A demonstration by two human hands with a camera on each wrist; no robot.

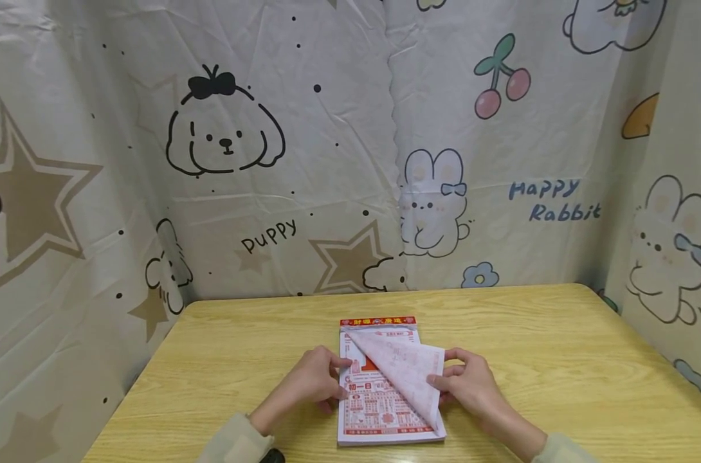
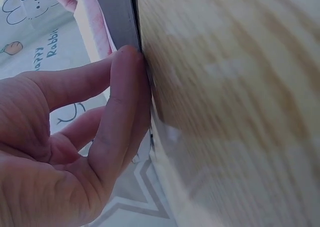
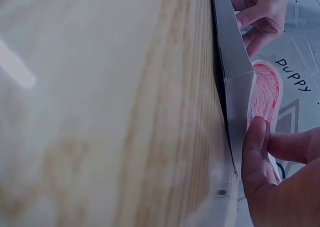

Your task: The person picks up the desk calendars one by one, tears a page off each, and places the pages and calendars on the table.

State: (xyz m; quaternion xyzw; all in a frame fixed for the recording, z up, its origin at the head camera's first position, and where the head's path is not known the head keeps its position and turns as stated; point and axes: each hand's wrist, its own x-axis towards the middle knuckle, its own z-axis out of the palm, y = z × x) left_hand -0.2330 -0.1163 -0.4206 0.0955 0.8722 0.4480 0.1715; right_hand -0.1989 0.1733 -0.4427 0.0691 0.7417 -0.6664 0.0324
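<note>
A tear-off calendar [image 1: 373,405], a thick pad with a red and gold header strip and red Chinese print, lies on the table. Its top sheet [image 1: 411,366] is folded diagonally over from the left, with the paler back showing. My right hand [image 1: 472,389] pinches this sheet near the pad's right edge between thumb and finger; the right wrist view shows the paper curving up from the pinch. At the left edge my left hand [image 1: 312,379] grips the pad, fingertips [image 2: 129,62] against its side.
The pad lies on a light wood-grain table [image 1: 240,341]. Behind and at both sides hangs a pale cloth [image 1: 339,128] printed with puppies, rabbits, stars and cherries. A small dark object [image 1: 273,456] shows beside the left sleeve at the near edge.
</note>
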